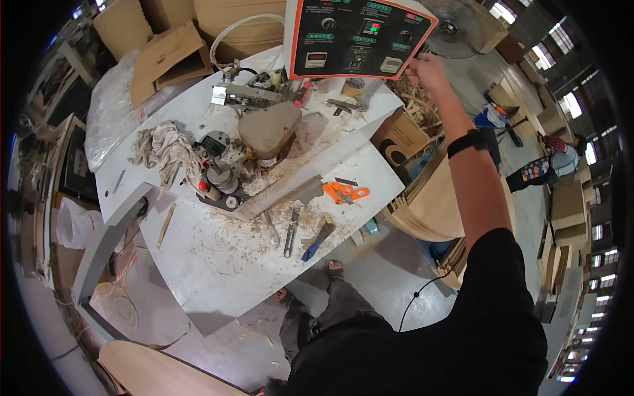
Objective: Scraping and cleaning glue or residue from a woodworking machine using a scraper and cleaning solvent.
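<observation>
A worker's right hand (428, 68), fingers curled, reaches the control panel (360, 36) edge above the tabletop's (218, 264) far corner, apparently adjusting settings.

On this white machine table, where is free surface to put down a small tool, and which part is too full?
Free: the near-left part of the white table, below the wooden stick and left of the shears, with only thin sawdust. Crowded: around the rag, the roller mechanism and the orange cutter. The right hand reaches beside the control panel.
</observation>
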The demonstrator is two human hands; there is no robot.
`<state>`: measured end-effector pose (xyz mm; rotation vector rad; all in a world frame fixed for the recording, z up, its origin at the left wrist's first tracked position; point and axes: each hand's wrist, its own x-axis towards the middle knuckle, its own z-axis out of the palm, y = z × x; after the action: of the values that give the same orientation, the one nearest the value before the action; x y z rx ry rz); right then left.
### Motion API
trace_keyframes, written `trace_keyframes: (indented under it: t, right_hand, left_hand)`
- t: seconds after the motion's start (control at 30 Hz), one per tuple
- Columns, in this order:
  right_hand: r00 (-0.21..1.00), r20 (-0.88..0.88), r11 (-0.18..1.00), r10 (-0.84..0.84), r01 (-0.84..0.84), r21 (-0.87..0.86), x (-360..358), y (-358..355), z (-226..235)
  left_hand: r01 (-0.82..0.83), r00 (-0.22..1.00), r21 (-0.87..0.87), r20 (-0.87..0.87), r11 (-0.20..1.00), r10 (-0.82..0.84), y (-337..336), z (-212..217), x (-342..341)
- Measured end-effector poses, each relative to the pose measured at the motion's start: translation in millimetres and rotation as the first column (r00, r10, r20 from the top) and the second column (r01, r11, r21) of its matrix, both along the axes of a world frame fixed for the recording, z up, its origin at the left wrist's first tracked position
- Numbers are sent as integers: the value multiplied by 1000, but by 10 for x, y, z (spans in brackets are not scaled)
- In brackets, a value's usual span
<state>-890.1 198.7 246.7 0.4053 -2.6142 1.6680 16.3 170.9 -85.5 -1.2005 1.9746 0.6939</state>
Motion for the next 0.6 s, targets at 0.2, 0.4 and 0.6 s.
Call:
trace_keyframes:
  t: [0.2, 0.4, 0.6]
  right_hand:
    - [971, -219, 985, 99, -65, 158, -751, -168, 170]
    - [915, -299, 655, 270, 52, 754, -955, -286, 432]
    - [817, -441, 395, 372, 291, 872, -801, -326, 493]
  left_hand:
    - [-122, 992, 199, -2, 972, 125, 762, 402, -447]
    - [-186, 979, 327, -25, 927, 205, 1317, 632, -909]
    - [-164, 983, 328, -21, 930, 180, 1273, 668, -1286]
